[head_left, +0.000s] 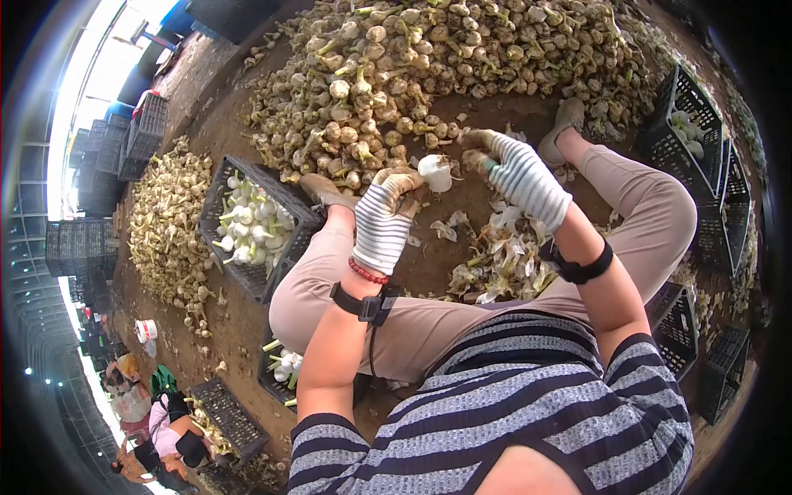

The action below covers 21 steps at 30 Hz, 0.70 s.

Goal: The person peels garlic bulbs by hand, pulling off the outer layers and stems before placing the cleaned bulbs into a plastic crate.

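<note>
- Bare brown floor [470, 227] of a long shed lies under everything, with dry skins scattered on it.
- Left hand [388, 206], in a striped glove, is curled, and its fingertips have hold of one white garlic bulb [435, 175].
- This bulb is above the floor, between the two hands, just at the left fingertips.
- Right hand [520, 175], gloved also, is near the bulb, with a small gap; its fingers are partly bent, and I cannot tell whether they hold something.
- Closer to the body, between the legs, lies a heap of skins [516, 260].
- Beyond the hands rises a big pile of unpeeled garlic [470, 49], soiled, some with green stems.
- Beside the left leg, a black crate [233, 274] contains white bulbs [256, 224].
- Farther to the left is a second garlic pile [169, 231].
- On the right side stand more crates [711, 173].
- Other people [169, 437] are in the far background.
</note>
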Tool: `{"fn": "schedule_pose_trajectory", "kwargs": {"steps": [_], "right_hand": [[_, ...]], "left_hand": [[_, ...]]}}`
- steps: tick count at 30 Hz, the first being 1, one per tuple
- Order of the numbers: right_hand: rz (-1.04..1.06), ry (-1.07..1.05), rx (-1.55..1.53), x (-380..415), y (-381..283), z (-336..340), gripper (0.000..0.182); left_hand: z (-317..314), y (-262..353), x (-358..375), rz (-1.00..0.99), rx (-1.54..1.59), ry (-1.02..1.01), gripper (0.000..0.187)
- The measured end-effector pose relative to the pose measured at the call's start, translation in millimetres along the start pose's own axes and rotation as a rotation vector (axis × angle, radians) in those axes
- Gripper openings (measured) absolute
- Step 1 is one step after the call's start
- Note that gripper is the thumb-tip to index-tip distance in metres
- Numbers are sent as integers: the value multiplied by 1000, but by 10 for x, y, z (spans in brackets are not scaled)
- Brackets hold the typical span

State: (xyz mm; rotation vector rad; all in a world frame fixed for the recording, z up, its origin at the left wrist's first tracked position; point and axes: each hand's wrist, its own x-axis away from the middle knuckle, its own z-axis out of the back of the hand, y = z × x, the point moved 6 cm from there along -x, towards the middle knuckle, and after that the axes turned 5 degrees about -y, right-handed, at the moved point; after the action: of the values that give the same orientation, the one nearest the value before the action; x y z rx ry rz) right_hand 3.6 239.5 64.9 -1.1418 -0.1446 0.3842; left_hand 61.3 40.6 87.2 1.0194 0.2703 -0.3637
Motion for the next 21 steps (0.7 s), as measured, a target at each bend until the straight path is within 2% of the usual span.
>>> {"fn": "schedule_pose_trajectory", "kwargs": {"steps": [2,3,4,6,8,9,10,12,14,16,17,18,20,21], "right_hand": [[-12,-69,-160,61,-216,-51,34],[-61,-102,-152,81,-353,-64,33],[1,-75,48,43,-327,-114,29],[-9,-3,-9,14,-236,-130,25],[-198,-79,38,-56,-115,-91,20],[-244,-48,-30,-77,90,-104,21],[-238,-51,-28,-57,173,-112,21],[-63,17,16,-22,172,-71,26],[-98,24,14,5,233,-111,32],[-25,66,-324,-28,131,-140,41],[54,-78,-568,-62,181,-220,56],[57,-76,-565,-66,109,-283,56],[-11,-108,-966,-104,-53,-549,54],[-217,-160,-866,-132,120,-663,49]], "left_hand": [[-44,37,-8,7,-20,-9,27],[-67,82,0,-48,-46,-10,28],[-78,115,9,-103,-73,-11,28],[-86,66,40,-111,-187,-23,28],[-27,66,67,-118,-70,14,27],[-15,8,76,-81,-73,28,25],[-1,7,65,-83,-76,34,25],[15,16,55,-92,-110,58,23],[-13,41,47,-97,-96,51,21],[-56,79,21,-142,-168,53,18],[-88,88,26,-111,-265,21,21],[-103,118,41,-115,-264,23,21],[-223,205,72,-204,-397,-89,21],[-274,275,89,-289,-486,-137,21]]}}
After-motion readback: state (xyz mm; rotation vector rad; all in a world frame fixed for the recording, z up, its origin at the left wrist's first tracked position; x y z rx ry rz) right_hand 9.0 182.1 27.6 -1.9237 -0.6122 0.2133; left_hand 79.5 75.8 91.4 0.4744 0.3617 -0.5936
